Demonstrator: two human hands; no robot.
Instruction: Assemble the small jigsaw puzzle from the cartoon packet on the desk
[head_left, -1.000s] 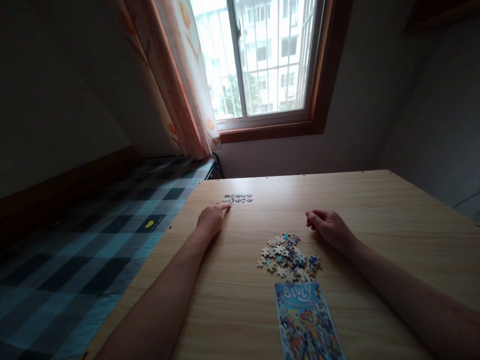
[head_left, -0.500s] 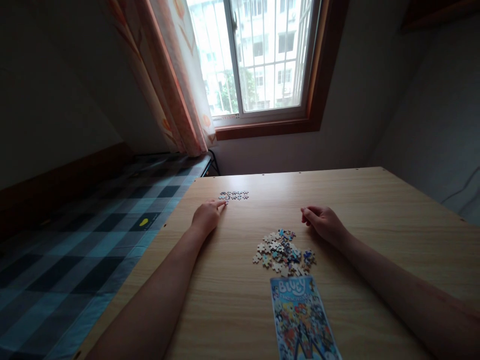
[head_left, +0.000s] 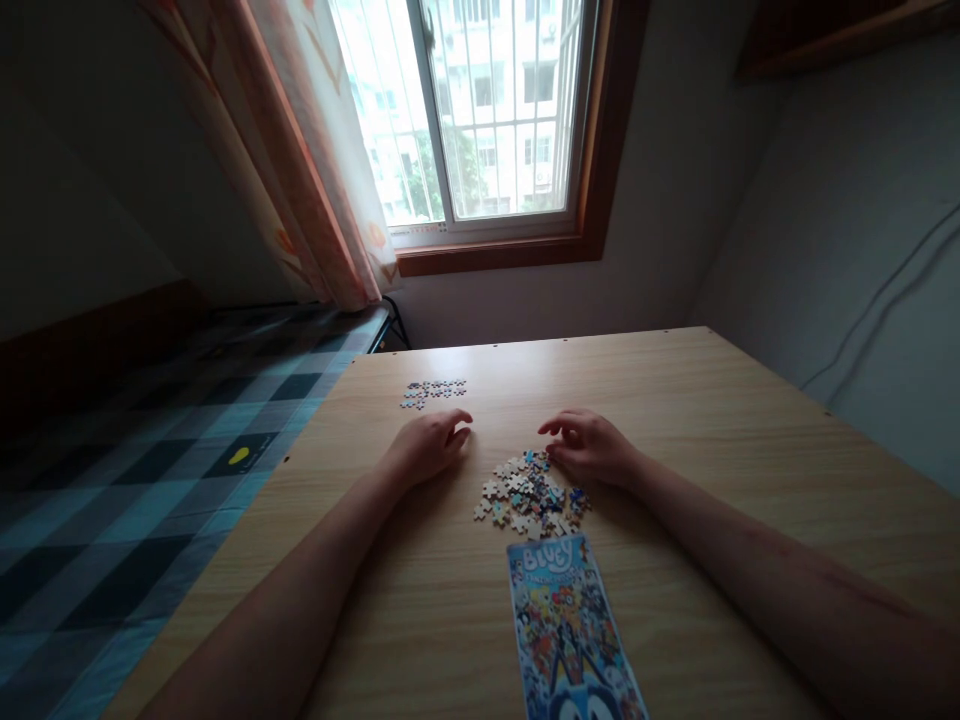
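A loose pile of jigsaw puzzle pieces (head_left: 529, 495) lies in the middle of the table, many showing pale backs and some printed colours. My right hand (head_left: 592, 446) is at the pile's upper right edge, thumb and fingers apart, with nothing visible in it. Left of the pile, my left hand (head_left: 429, 443) hovers or rests low over the wood, fingers bent and apart, holding nothing I can see. Just beyond it are puzzle pieces laid in rows (head_left: 436, 391), the nearest row shorter. Below the pile lies a colourful "Bluey" picture sheet or box (head_left: 570, 620).
All this is on a light wooden table (head_left: 750, 480). A bed with a checked cover (head_left: 187, 500) adjoins its left side. Beyond the far edge are a barred window (head_left: 502, 120) and an orange curtain (head_left: 300, 150). A cable (head_left: 877, 295) hangs along the right wall.
My left hand has drawn back from the rows, where it touched a piece, and its fingers have parted. My right hand has opened and moved to the pile. The view has turned slightly right.
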